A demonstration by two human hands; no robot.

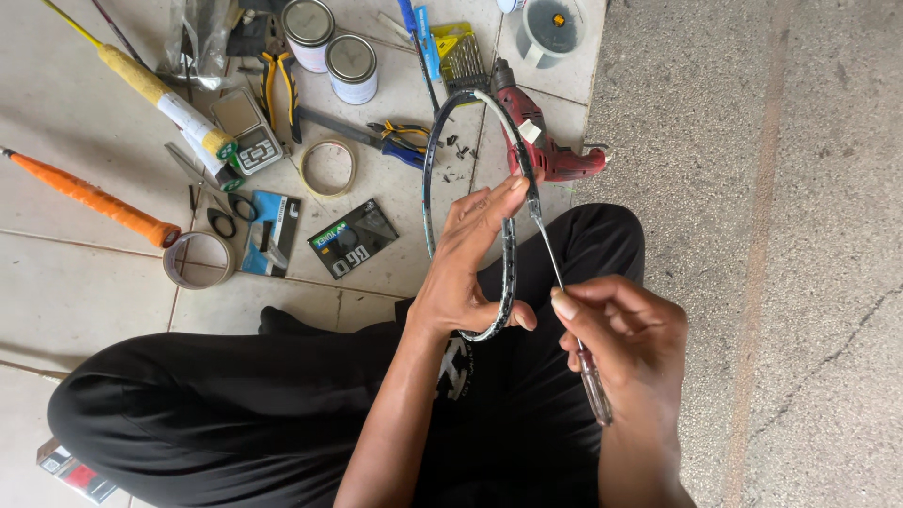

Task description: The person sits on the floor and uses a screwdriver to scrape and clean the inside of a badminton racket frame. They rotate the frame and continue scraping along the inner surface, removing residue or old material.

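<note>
Two hands work an unstrung racket frame (467,188) over the lap: left hand (467,273) w/ grip wrapped round the lower rim, right hand (625,329) pinching an awl (564,282), tip at the rim. Judged step: clearing grommets; next needs steady aim. Frame dark, thin, bare. Red drill (546,141) on floor behind.

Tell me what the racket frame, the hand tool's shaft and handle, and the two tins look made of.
Racket frame: looks like glossy painted composite, possibly carbon; thin, dark, with printed markings.
Tool shaft in the right hand: bare metal, thin and shiny grey.
Tool handle: clear plastic, see-through with a red core.
Two tins: sheet metal, with dull silvery lids and painted sides.
The left hand holds the frame.
</note>
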